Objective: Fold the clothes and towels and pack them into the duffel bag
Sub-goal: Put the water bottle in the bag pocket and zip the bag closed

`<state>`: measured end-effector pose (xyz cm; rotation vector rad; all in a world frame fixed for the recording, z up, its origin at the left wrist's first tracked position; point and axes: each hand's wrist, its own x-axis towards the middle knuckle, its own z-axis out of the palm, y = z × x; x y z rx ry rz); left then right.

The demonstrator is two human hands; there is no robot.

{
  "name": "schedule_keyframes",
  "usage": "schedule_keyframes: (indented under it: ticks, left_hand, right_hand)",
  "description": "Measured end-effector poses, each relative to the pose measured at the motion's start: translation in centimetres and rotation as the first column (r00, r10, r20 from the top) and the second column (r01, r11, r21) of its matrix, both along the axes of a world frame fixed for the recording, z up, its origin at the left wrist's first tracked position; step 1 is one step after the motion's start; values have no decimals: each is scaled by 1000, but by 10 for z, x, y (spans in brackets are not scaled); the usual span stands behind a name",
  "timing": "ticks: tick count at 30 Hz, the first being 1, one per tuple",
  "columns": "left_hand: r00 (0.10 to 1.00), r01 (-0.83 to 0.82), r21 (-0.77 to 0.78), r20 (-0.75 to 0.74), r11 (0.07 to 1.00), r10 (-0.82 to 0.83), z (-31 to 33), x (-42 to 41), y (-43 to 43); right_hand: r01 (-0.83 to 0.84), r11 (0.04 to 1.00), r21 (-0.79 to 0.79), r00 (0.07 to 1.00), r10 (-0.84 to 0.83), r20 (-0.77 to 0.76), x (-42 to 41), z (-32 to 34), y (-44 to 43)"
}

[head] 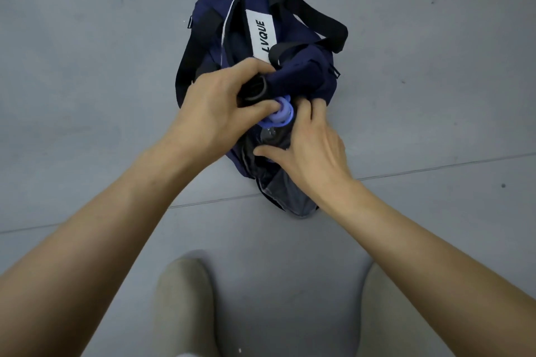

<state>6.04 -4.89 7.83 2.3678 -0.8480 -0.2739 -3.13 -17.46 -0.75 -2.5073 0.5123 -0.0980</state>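
Your duffel bag [236, 43] lies on the floor [87, 66] straight ahead of you. Its long axis runs away from you, and the open, grey-lined end points back at you. A clear bottle [272, 139] with a purple cap [280, 116] sits in that near opening, cap toward the far end. Your left hand [214, 107] grips the black strap ring [256, 88], thumb against the cap. Your right hand [313, 151] holds the bottle, thumb spread wide across it and fingers curled by the bag's rim.
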Motion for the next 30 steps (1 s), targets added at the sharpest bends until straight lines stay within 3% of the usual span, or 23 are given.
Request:
schedule_keyframes:
  ticks: [2,4,7,12,15,22,26,30]
  left_hand:
    - [985,-51,-135,-167,989,28,-4,-1,6]
    - [965,-90,-257,-263,962,20,-8,-3,11]
    - [972,-108,-288,-232,951,40,-15,-6,16]
    - [975,8,-182,221,983,33,-31,-15,21]
    - [942,55,-143,337,988,-4,-45,-20,26]
    - [982,-85,-255,141,963,124,-51,-22,18]
    - [988,-115,-330,61,937,142,-38,-16,10]
    - [995,-95,-444,-31,891,90,-15,-13,-1]
  right_hand:
    - [-69,995,73,991,60,120,-13,0,-1]
    - [-136,990,26,954,124,273,-30,-2,1]
    - [-165,975,-147,908,208,365,-45,-15,2]
    - [-236,952,-194,907,287,308,-49,-28,-1]
    - [-257,955,-147,922,288,259,-46,-27,1]
    - [-306,948,-89,922,319,218,-51,-35,4]
    - [-324,933,-157,928,346,139,-45,-31,10]
    - [-229,946,-231,971,238,10,-23,-20,18]
